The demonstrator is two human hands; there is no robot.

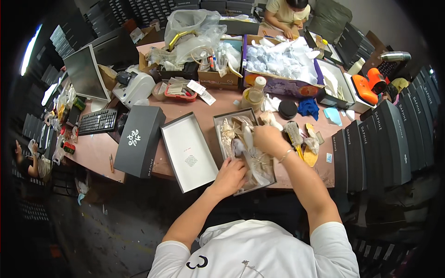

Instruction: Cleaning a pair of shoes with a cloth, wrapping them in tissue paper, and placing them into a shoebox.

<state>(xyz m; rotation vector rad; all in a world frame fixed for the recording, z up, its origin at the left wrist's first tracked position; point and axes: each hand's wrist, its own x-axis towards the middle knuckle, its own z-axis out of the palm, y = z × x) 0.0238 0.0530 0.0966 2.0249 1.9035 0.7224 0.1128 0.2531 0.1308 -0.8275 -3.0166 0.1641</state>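
Note:
An open shoe box point(219, 121) sits at the front edge of the brown table point(222, 99), filled with pale shoes wrapped in crinkled tissue paper point(236, 132). My left hand point(229, 177) presses down on the paper at the near end of the box. My right hand point(268, 139) is closed on the tissue and shoe at the box's right side. The box's empty lid point(189, 150) lies open side up just to the left. A dark closed box point(139, 141) stands further left.
A plastic bottle point(254, 95), a black round lid point(287, 109) and a blue cloth point(308, 107) lie behind the box. A stack of dark boxes point(384, 139) rises at right. Keyboard point(98, 121), monitor point(85, 74) and label printer point(134, 85) stand left. Another person point(287, 14) works at the far side.

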